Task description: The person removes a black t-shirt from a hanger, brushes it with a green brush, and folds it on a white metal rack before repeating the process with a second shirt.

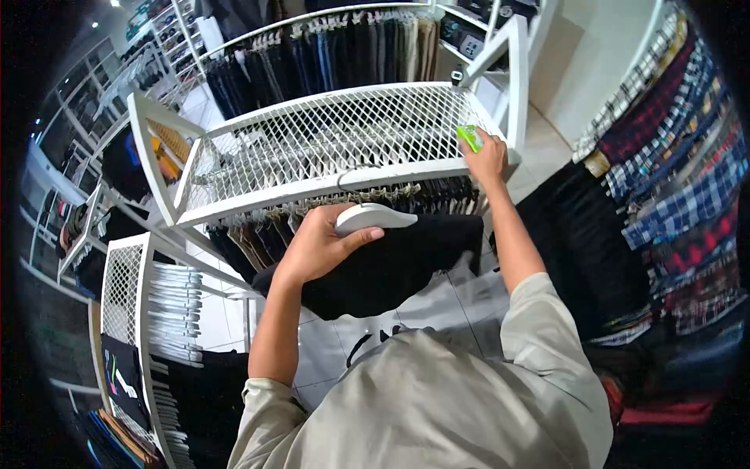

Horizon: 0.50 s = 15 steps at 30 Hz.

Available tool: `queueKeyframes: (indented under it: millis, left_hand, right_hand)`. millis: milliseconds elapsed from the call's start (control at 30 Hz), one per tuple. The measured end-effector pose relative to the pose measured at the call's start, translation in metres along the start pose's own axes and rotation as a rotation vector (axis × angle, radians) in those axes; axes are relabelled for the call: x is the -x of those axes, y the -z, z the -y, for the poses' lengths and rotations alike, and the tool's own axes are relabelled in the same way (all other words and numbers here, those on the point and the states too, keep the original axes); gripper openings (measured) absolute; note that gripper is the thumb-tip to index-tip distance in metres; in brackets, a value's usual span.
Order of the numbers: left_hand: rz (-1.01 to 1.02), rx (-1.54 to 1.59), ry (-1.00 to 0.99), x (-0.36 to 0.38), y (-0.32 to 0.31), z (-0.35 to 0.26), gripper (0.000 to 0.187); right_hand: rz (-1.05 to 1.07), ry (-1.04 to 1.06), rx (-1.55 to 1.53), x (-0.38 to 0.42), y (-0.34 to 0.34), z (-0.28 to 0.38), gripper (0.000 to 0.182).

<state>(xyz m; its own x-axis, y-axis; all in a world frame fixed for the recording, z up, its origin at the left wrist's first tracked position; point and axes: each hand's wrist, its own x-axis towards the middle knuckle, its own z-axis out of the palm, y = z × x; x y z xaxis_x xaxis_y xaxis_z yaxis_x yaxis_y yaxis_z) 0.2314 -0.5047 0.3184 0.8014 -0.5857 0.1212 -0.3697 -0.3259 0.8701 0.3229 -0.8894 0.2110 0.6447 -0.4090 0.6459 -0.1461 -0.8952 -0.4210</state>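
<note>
My left hand is wrapped round a white clothes hanger, its thumb along the front of it. A black garment hangs from that hanger in front of my body, spread out to the right. My right hand reaches to the right end of a white mesh shelf. Its fingers are closed on a small bright green object, whose kind I cannot tell.
Below the mesh shelf hangs a row of trousers. More trousers hang on a rail behind. Checked shirts line the right side, and white hangers stick out of a rack at left. The floor is tiled.
</note>
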Motion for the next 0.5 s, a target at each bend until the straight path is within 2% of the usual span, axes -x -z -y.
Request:
queueKeyframes:
  millis: [67, 100, 167, 200, 233, 267, 333, 400, 467, 500]
  left_hand:
    - [0.0, -0.032, 0.006, -0.001, 0.002, 0.0, 0.037]
    - [-0.03, -0.034, 0.03, 0.0, 0.004, -0.001, 0.037]
    - [-0.051, -0.074, 0.046, 0.006, 0.011, -0.002, 0.038]
    - [-0.065, -0.092, 0.058, 0.01, 0.014, -0.001, 0.038]
    - [-0.089, -0.08, 0.059, 0.014, 0.019, 0.002, 0.041]
    - [-0.093, -0.114, 0.085, 0.017, 0.026, -0.002, 0.043]
    - [-0.105, -0.087, 0.085, 0.026, 0.038, 0.005, 0.044]
    - [-0.165, -0.096, 0.058, 0.037, 0.051, 0.012, 0.043]
    - [-0.194, -0.104, 0.129, 0.049, 0.067, 0.0, 0.042]
    - [-0.304, -0.082, 0.082, 0.055, 0.07, 0.009, 0.042]
  right_hand:
    - [0.098, -0.025, 0.063, -0.017, -0.011, -0.003, 0.055]
    - [0.017, 0.051, 0.035, -0.019, -0.021, -0.011, 0.052]
    - [0.085, 0.06, 0.062, -0.022, -0.032, -0.019, 0.053]
    - [0.136, 0.008, 0.082, -0.02, -0.032, -0.015, 0.055]
    - [0.078, 0.047, 0.22, -0.01, -0.021, 0.004, 0.061]
    - [0.038, 0.125, 0.145, -0.008, -0.026, 0.008, 0.066]
    - [0.228, 0.177, -0.105, 0.006, 0.014, 0.068, 0.06]
    - [0.687, 0.265, -0.707, 0.025, 0.033, 0.105, 0.05]
    - [1.187, 0.372, -0.878, 0.04, 0.069, 0.155, 0.042]
    - [1.186, 0.533, -0.821, 0.051, 0.075, 0.172, 0.042]
